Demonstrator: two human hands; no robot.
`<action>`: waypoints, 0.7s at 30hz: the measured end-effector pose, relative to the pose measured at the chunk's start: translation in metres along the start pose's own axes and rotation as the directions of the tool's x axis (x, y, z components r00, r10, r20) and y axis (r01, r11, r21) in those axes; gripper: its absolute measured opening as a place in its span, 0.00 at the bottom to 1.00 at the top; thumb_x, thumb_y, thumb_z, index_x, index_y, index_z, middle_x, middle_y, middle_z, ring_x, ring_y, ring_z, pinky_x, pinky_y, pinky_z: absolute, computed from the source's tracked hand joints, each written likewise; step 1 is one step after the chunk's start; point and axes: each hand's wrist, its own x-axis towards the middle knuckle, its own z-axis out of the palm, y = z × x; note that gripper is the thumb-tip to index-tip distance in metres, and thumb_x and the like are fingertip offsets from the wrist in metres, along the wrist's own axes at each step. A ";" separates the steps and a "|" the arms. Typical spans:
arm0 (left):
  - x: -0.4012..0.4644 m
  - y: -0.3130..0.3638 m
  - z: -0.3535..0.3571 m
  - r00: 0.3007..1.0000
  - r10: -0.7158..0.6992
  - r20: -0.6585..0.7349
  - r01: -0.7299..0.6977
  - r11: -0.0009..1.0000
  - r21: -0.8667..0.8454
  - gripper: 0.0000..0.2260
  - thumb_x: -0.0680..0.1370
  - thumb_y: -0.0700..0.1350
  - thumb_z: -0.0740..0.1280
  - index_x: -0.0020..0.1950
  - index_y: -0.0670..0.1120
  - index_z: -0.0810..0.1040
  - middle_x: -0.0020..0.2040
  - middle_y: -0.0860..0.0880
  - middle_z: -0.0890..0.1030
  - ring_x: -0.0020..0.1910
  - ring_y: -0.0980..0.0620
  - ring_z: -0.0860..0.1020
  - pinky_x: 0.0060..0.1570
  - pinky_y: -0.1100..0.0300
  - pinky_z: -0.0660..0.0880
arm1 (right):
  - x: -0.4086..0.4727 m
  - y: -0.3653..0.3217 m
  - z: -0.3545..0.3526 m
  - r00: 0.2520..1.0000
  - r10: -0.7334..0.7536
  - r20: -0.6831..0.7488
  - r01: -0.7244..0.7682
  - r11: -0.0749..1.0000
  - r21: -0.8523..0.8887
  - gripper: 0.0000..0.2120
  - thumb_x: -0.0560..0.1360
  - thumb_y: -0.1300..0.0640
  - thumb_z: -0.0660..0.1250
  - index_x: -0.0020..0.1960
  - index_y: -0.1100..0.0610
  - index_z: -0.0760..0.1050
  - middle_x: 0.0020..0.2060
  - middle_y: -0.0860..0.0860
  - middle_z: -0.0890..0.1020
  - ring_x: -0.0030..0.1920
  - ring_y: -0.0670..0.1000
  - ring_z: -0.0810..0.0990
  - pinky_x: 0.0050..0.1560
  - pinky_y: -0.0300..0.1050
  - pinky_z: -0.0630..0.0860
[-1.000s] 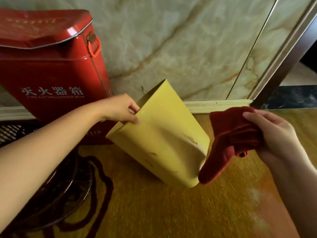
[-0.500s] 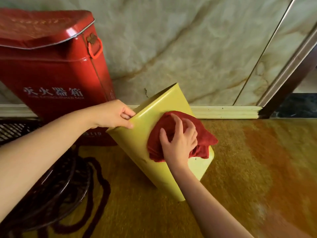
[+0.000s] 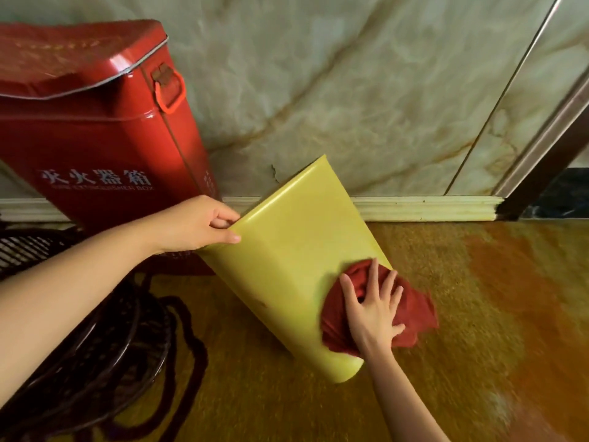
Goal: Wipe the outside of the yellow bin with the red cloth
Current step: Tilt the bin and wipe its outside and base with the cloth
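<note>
Now left hand pinches yellow bin rim; right hand flat, fingers spread, presses red cloth.

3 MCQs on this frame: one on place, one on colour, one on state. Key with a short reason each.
1. Where on the yellow bin is the red cloth pressed?
A. at the rim
B. low on the side wall, near the base
C. inside the bin

2. What colour is the extinguisher box behind the bin?
A. red
B. blue
C. white

3. How does the bin stand?
A. upright on the floor
B. tilted, held at the rim
C. upside down

Key:
1 B: the right hand flattens the cloth close to the bin's bottom edge.
2 A: its lid and walls are red.
3 B: the left hand pinches the rim and the bin leans.
</note>
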 end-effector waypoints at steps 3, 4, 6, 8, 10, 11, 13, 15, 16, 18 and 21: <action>0.011 0.014 0.004 0.998 0.056 -0.008 -0.056 0.998 0.011 0.08 0.72 0.39 0.68 0.42 0.52 0.81 0.39 0.65 0.84 0.38 0.70 0.78 0.39 0.76 0.70 | 0.007 -0.003 -0.005 0.989 0.146 0.027 -0.148 0.984 0.099 0.40 0.67 0.27 0.47 0.73 0.42 0.40 0.77 0.53 0.43 0.76 0.54 0.40 0.70 0.71 0.46; 0.016 0.021 0.003 0.998 0.066 -0.004 -0.066 0.997 0.027 0.08 0.72 0.39 0.68 0.43 0.52 0.81 0.38 0.67 0.83 0.38 0.70 0.78 0.39 0.76 0.70 | 0.004 -0.013 -0.003 0.992 0.123 0.020 -0.125 0.987 0.102 0.39 0.70 0.30 0.49 0.74 0.45 0.40 0.77 0.54 0.42 0.76 0.54 0.40 0.70 0.70 0.46; 0.025 0.032 0.001 0.997 0.076 0.020 -0.077 0.995 0.062 0.07 0.72 0.39 0.68 0.46 0.50 0.81 0.40 0.64 0.84 0.37 0.68 0.78 0.40 0.74 0.72 | -0.004 -0.038 0.002 1.000 -0.010 -0.006 0.010 0.995 0.099 0.39 0.71 0.31 0.49 0.74 0.48 0.39 0.77 0.55 0.42 0.76 0.54 0.38 0.71 0.68 0.44; 0.034 0.045 0.002 0.995 0.086 0.052 -0.091 0.991 0.100 0.06 0.73 0.40 0.68 0.47 0.48 0.82 0.42 0.55 0.86 0.37 0.64 0.78 0.41 0.68 0.73 | -0.003 -0.070 0.003 0.965 -0.248 -0.082 0.256 0.962 0.096 0.39 0.71 0.30 0.47 0.74 0.47 0.39 0.77 0.53 0.42 0.76 0.51 0.38 0.71 0.63 0.42; 0.043 0.059 0.006 0.992 0.115 0.058 -0.122 0.984 0.130 0.04 0.73 0.41 0.67 0.45 0.45 0.81 0.40 0.46 0.87 0.34 0.62 0.75 0.36 0.65 0.72 | 0.007 -0.099 -0.006 0.854 -0.500 -0.146 0.514 0.854 0.083 0.37 0.70 0.29 0.46 0.73 0.43 0.40 0.77 0.47 0.45 0.76 0.47 0.40 0.71 0.57 0.40; 0.047 0.065 0.007 0.991 0.126 0.038 -0.130 0.981 0.145 0.04 0.74 0.42 0.67 0.44 0.44 0.81 0.38 0.44 0.86 0.32 0.62 0.73 0.33 0.65 0.70 | 0.017 -0.107 -0.014 0.806 -0.577 -0.134 0.589 0.804 0.081 0.35 0.70 0.29 0.47 0.73 0.39 0.42 0.77 0.44 0.47 0.76 0.45 0.41 0.70 0.57 0.40; 0.052 0.070 0.008 0.995 0.101 -0.013 -0.099 0.987 0.128 0.04 0.73 0.41 0.67 0.43 0.45 0.82 0.38 0.46 0.86 0.33 0.59 0.76 0.35 0.64 0.72 | 0.035 -0.097 -0.030 0.835 -0.548 -0.044 0.549 0.828 0.117 0.32 0.69 0.29 0.50 0.70 0.33 0.45 0.76 0.42 0.48 0.75 0.45 0.42 0.70 0.63 0.41; 0.054 0.069 0.009 0.999 0.023 -0.048 -0.020 0.997 0.072 0.05 0.72 0.39 0.68 0.45 0.44 0.82 0.42 0.44 0.86 0.41 0.50 0.81 0.46 0.57 0.76 | 0.040 -0.060 -0.042 0.937 -0.339 0.084 0.327 0.936 0.132 0.30 0.70 0.30 0.52 0.69 0.31 0.47 0.76 0.42 0.46 0.76 0.46 0.41 0.71 0.69 0.41; 0.054 0.069 0.010 0.999 -0.006 -0.053 0.010 0.998 0.062 0.06 0.72 0.38 0.68 0.47 0.43 0.82 0.44 0.41 0.85 0.44 0.46 0.82 0.50 0.53 0.76 | 0.035 -0.043 -0.044 0.957 -0.264 0.118 0.250 0.960 0.125 0.31 0.69 0.30 0.52 0.69 0.31 0.46 0.77 0.43 0.46 0.75 0.46 0.40 0.71 0.70 0.41; 0.057 0.074 0.011 0.998 -0.032 -0.057 0.036 0.997 0.063 0.07 0.72 0.37 0.68 0.48 0.39 0.81 0.46 0.34 0.84 0.44 0.43 0.81 0.50 0.50 0.76 | 0.017 -0.033 -0.036 0.942 -0.322 0.098 0.307 0.942 0.138 0.36 0.66 0.27 0.52 0.69 0.32 0.41 0.76 0.43 0.44 0.75 0.44 0.38 0.72 0.68 0.40; 0.068 0.087 0.013 0.996 -0.057 -0.068 0.061 0.996 0.061 0.06 0.71 0.38 0.68 0.46 0.38 0.81 0.42 0.36 0.83 0.37 0.47 0.74 0.39 0.57 0.70 | -0.005 -0.065 -0.019 0.789 -0.614 -0.027 0.614 0.788 0.030 0.46 0.66 0.26 0.54 0.74 0.44 0.37 0.76 0.44 0.44 0.75 0.42 0.39 0.73 0.59 0.45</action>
